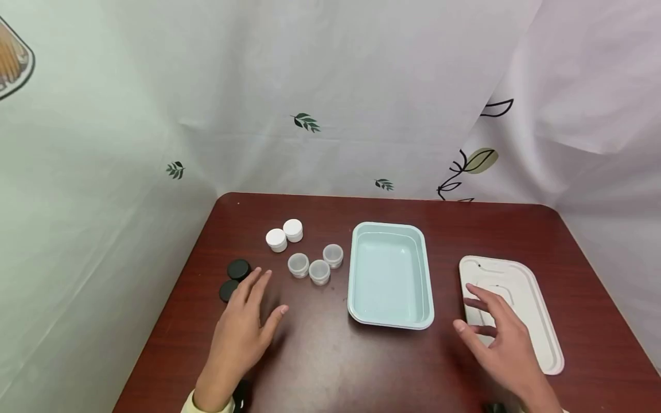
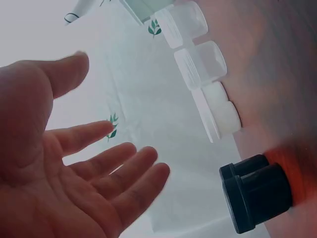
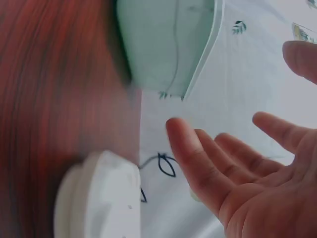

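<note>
My left hand (image 1: 240,330) hovers over the left of the table, fingers spread and holding nothing. Nearest to it are two black lidded jars (image 1: 238,269), one partly covered by the fingertips in the head view; both show in the left wrist view as black jars (image 2: 257,193). Farther off stand two white lidded jars (image 1: 276,240) and three translucent lidded jars (image 1: 319,272). On the right, my right hand (image 1: 503,344) hangs above a white tray-like lid (image 1: 537,321), its fingers loosely bent with nothing in them. Between the hands sits a pale blue rectangular container (image 1: 391,275), uncovered.
The dark red-brown wooden table (image 1: 330,367) has rounded far corners. A pale cloth (image 1: 330,74) printed with leaves hangs behind it and along both sides. Dark objects lie by both wrists at the bottom edge, too cut off to identify.
</note>
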Available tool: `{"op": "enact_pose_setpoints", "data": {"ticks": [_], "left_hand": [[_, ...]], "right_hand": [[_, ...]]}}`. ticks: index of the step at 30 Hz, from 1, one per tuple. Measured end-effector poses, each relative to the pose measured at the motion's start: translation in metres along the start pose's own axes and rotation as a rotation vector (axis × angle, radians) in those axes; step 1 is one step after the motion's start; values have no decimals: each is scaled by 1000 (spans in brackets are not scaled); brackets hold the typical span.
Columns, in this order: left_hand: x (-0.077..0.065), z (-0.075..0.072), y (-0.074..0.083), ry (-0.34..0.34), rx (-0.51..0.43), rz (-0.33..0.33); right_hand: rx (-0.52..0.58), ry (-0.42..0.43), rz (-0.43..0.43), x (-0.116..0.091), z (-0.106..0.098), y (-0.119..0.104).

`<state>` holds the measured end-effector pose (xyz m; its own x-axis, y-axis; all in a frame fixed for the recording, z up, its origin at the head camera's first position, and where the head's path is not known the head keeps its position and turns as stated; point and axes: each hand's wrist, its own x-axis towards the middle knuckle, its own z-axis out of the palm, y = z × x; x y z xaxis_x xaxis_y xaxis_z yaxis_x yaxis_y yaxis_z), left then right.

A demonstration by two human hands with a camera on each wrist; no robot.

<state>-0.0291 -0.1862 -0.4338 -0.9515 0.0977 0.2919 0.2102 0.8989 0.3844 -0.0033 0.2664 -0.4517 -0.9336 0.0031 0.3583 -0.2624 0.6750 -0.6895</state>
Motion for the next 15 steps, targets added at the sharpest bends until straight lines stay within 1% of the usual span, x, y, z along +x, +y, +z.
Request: {"op": "enact_pose_setpoints", "data": {"ticks": [3,5,8,11,13,15], "left_hand": [[0,0,-3,79,-29,23],[0,0,-6,127,-45,24],[-1,-2,-10,182,-68,5],[-2,-4,-15,221,-87,-25],[-4,-5,-18,244,-89,-42],[-5,-7,-23,266,-85,-57]], "right_hand": [[97,-16,69,1,3,-3],[168,-32,101,2,6,-4],[319,-57,131,3,10,-5],[485,-68,157,5,15,-5],[565,-68,173,6,18,-5],[619,-68,186,7,23,-4]]}}
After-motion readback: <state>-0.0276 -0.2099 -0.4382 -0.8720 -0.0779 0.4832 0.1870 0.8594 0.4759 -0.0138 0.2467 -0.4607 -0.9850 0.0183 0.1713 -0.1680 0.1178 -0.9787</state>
